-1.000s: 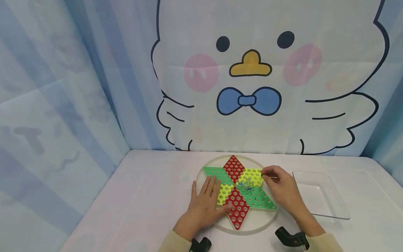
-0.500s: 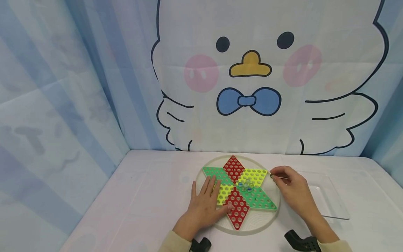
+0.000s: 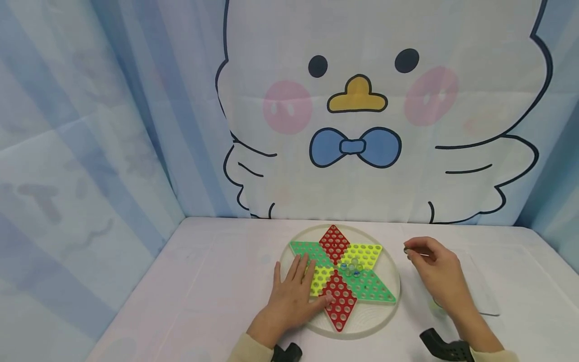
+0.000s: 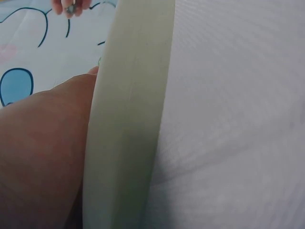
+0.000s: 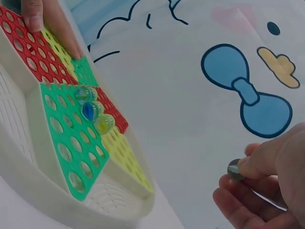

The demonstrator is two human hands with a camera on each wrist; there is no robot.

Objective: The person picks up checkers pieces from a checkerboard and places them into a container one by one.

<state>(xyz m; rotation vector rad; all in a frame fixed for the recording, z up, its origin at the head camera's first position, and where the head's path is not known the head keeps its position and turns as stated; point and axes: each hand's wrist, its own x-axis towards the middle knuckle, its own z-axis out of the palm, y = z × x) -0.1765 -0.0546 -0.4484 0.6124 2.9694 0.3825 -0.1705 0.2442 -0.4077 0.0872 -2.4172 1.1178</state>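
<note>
A round cream Chinese checkers board (image 3: 384,281) lies on the table, its star made of red, green and yellow perforated pieces. Several glass marbles (image 5: 92,110) with blue, green and yellow swirls cluster near the star's middle. My left hand (image 3: 291,296) rests spread on the board's left side, thumb over the near red point. Off to the board's right, my right hand (image 3: 441,274) pinches a glass marble (image 5: 235,169) between thumb and fingertips, held above the table. In the left wrist view the board's side wall (image 4: 128,114) fills the middle.
A clear plastic tray (image 3: 484,286) stands at the right, partly hidden behind the right hand and forearm. A curtain (image 3: 357,186) with a cartoon bird print hangs behind the table. Black camera mounts (image 3: 445,347) sit on both wrists.
My right hand has moved rightward from the yellow point, past the board's edge, with the marble still pinched. The left hand has stayed on the board. The head view has shifted slightly.
</note>
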